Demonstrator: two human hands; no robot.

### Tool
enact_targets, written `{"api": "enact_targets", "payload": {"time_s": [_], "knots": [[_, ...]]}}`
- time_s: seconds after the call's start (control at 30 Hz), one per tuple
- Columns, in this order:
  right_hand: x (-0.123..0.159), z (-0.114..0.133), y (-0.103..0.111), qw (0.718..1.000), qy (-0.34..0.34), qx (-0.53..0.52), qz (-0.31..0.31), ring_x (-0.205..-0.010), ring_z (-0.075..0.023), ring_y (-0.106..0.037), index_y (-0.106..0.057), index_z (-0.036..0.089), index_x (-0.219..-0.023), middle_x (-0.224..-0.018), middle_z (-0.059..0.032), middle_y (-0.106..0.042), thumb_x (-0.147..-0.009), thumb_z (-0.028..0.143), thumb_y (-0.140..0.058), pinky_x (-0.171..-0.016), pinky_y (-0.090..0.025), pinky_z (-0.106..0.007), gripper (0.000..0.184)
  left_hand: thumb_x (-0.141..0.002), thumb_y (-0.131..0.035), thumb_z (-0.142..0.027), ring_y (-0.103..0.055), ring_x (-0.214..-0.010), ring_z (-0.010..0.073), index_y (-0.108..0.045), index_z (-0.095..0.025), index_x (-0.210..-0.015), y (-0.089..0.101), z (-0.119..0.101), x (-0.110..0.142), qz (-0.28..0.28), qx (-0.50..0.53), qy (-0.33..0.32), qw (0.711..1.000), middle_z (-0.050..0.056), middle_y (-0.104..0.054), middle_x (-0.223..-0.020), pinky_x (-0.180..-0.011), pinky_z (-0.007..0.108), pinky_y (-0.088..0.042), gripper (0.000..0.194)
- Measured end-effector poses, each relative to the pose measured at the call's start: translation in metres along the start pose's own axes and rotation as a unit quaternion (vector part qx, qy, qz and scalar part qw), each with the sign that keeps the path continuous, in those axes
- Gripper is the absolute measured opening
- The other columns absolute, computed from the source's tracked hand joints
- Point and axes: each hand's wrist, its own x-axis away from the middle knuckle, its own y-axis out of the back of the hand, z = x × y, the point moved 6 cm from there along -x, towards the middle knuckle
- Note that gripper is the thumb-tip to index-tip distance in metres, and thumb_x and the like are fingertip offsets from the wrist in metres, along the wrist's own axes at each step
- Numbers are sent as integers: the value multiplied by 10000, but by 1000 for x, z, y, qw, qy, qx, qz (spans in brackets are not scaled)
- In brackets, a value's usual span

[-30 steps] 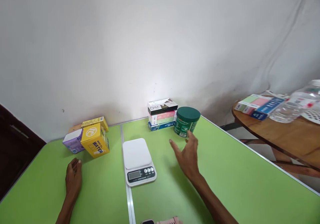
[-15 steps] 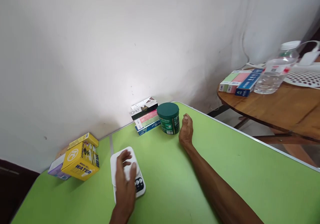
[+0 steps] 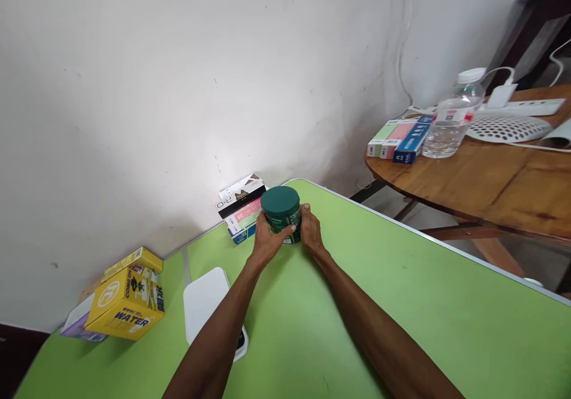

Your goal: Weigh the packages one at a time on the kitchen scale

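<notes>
A dark green round tub (image 3: 281, 204) with a flat lid stands near the far edge of the green table (image 3: 401, 292). My left hand (image 3: 266, 238) wraps its left side and my right hand (image 3: 309, 230) presses its right side, so both hands clasp it. Just behind the tub lies a stack of flat boxes (image 3: 238, 207). A white kitchen scale (image 3: 206, 304) sits to the left, partly hidden under my left forearm.
A yellow box marked WATER (image 3: 125, 302) rests on other boxes at the table's left. To the right stands a round wooden table (image 3: 491, 179) with a water bottle (image 3: 450, 116), coloured boxes (image 3: 397, 139), a white perforated dish (image 3: 508, 126) and a power strip.
My left hand left the scale and moved right onto the tub. My right hand closed in on the tub's other side. The view swung further right.
</notes>
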Motion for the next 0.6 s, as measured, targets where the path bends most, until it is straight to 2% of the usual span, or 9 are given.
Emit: {"api": "enact_targets", "payload": {"time_s": [0.17, 0.27, 0.4, 0.5, 0.6], "knots": [[31, 13, 4, 1000, 1, 2, 22, -770, -255, -609, -650, 220, -752, -774, -77, -716, -889, 946, -165, -770, -476, -376, 884, -583, -983, -373, -641, -1262, 342, -485, -181, -1379, 3, 2, 37, -52, 15, 42, 998, 185, -659, -1349, -1087, 509, -491, 958], [58, 14, 13, 1000, -15, -11, 12, -738, -238, -588, -613, 223, -701, -751, -69, -704, -880, 953, -223, -736, -478, -365, 846, -556, -993, -368, -651, -1241, 351, -506, -187, -1338, 4, 0, 65, -76, 8, 57, 995, 180, -667, -1305, -1048, 495, -511, 939], [100, 16, 28, 998, -49, -26, -26, -698, -227, -562, -598, 227, -695, -697, -50, -672, -898, 922, -298, -684, -480, -357, 784, -528, -992, -336, -647, -1226, 370, -534, -216, -1297, 8, -15, 103, -67, -9, 66, 996, 164, -665, -1275, -1031, 510, -529, 903], [130, 33, 25, 998, -49, -40, -20, -707, -240, -582, -610, 230, -720, -712, -61, -681, -933, 881, -293, -691, -503, -367, 755, -544, -977, -344, -637, -1232, 381, -533, -229, -1326, 30, -34, 133, -75, -33, 45, 996, 158, -657, -1290, -1038, 525, -535, 907], [153, 68, -2, 998, -1, -58, 34, -781, -247, -617, -632, 228, -803, -810, -73, -707, -983, 809, -314, -750, -524, -365, 686, -592, -947, -395, -656, -1196, 369, -525, -221, -1347, 75, -48, 160, -118, -42, 20, 992, 151, -667, -1280, -995, 506, -563, 882]]}}
